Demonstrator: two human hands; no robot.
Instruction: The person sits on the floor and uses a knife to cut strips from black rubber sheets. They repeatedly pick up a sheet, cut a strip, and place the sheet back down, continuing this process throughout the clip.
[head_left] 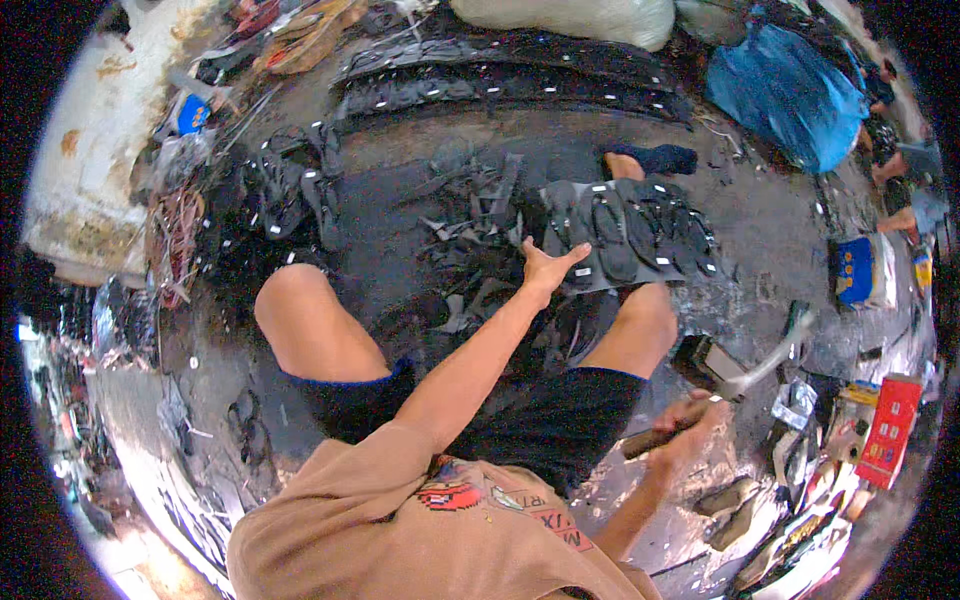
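Black flip-flops (606, 235) with small white tags lie side by side on a grey sheet (598, 284), over and beyond my right knee. My left hand (548, 270) reaches to the sheet's near left end, thumb and forefinger spread apart, seemingly touching the end flip-flop. Low on the right, my right hand (688, 418) is closed around a brown wooden handle (650, 440); motion blurs it, and I cannot tell the tool's working end. Just beyond that hand are a curved pale metal piece (765, 372) and a dark block (708, 362).
Dark scraps (470, 225) are heaped between my legs. Tagged black footwear (500, 85) lines the far side, with more flip-flops (290, 195) at left. A blue plastic bag (790, 95) lies far right. A red box (890, 430) and loose shoe pieces (730, 510) lie near right.
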